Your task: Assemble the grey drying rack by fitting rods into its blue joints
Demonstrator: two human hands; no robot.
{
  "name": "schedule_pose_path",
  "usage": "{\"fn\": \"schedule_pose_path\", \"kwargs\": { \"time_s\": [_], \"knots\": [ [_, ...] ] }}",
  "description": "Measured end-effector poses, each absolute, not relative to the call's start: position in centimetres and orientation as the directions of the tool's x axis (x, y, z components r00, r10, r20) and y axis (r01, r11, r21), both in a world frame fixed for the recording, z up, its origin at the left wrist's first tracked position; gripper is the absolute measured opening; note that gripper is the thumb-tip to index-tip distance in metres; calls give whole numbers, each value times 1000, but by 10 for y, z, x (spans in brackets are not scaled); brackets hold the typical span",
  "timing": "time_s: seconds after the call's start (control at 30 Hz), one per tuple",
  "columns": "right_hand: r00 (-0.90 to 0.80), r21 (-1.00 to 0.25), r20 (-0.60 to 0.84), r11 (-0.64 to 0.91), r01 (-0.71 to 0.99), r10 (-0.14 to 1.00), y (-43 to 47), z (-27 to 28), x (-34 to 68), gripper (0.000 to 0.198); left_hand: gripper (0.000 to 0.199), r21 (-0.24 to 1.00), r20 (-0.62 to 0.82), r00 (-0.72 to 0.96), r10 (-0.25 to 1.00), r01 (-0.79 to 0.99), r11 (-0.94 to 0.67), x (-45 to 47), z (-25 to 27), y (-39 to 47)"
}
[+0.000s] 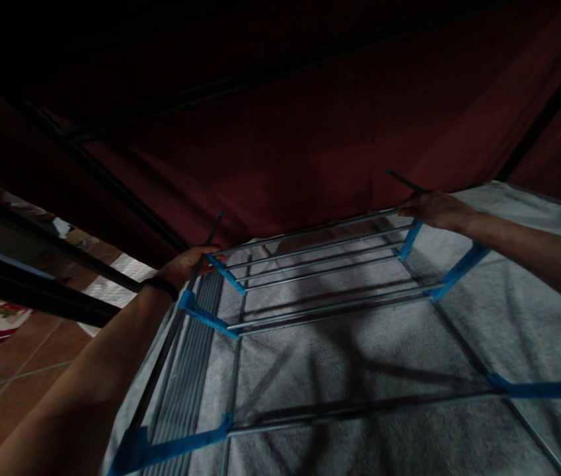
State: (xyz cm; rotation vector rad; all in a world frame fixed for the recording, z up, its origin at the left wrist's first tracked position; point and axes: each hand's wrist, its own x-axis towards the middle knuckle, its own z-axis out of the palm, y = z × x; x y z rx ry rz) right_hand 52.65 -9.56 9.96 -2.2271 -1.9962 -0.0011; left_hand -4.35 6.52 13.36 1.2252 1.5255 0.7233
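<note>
Grey metal-tube rack grasped at far corners by left hand and right hand, blue brackets beside each grip; apparently being positioned; level support seems needed next.

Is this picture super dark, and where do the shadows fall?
Head view: yes, dim, nearly black along the top; same view: shadow streaks cross the gray cloth under the rack; same view: the left hand and right hand look dim too.

Dim and grainy; the upper view sinks to near black, while soft shadows streak the grey cloth.
</note>
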Motion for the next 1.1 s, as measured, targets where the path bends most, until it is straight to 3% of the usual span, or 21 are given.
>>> {"fn": "schedule_pose_path", "kwargs": {
  "time_s": [0.17, 0.6, 0.83, 1.1],
  "knots": [
    [171, -135, 21, -167, 977, 985, -97, 104, 521, 43, 11, 902, -339, -5, 941, 284, 327, -40, 135, 60],
    [140, -143, 58, -130, 981, 989, -98, 102, 525, 41, 21, 904, -402, 3, 915, 161, 397, -46, 120, 84],
    [242, -86, -10, -242, 966, 970, -98, 108, 515, 41, 14, 913, -399, 31, 917, 105, 394, -37, 128, 67],
    [168, -134, 63, -158, 978, 984, -92, 94, 532, 40, 21, 907, -402, -12, 915, 130, 400, -36, 135, 61]
  ]
}}
